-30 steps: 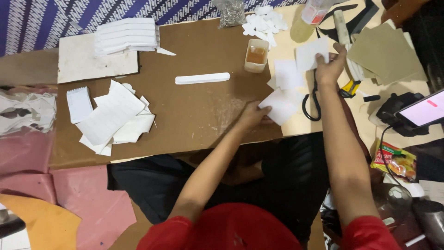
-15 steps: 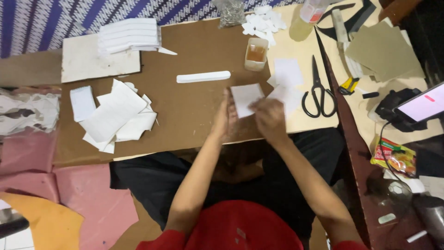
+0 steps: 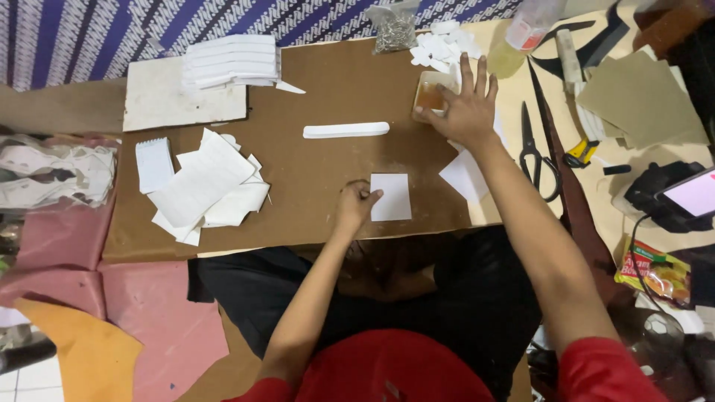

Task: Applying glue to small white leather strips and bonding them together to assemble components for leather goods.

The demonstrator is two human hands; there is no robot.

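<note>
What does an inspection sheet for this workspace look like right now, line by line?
Surface: brown board, bare in the middle.
Job's things: white square piece; small glue container.
Clutter: pile of white pieces, white strip, scissors, stacked white sheets.
Hands: left hand pins the square's left edge; right hand rests, fingers spread, on the container.
Cables: black cable at right, near a phone.
Surroundings: patterned blue cloth, pink sheets.

Brown cardboard sheet (image 3: 313, 171) as work surface; white square (image 3: 391, 197) at left fingertips, white strip (image 3: 345, 130) beyond, paper pile (image 3: 205, 190) far left.
</note>
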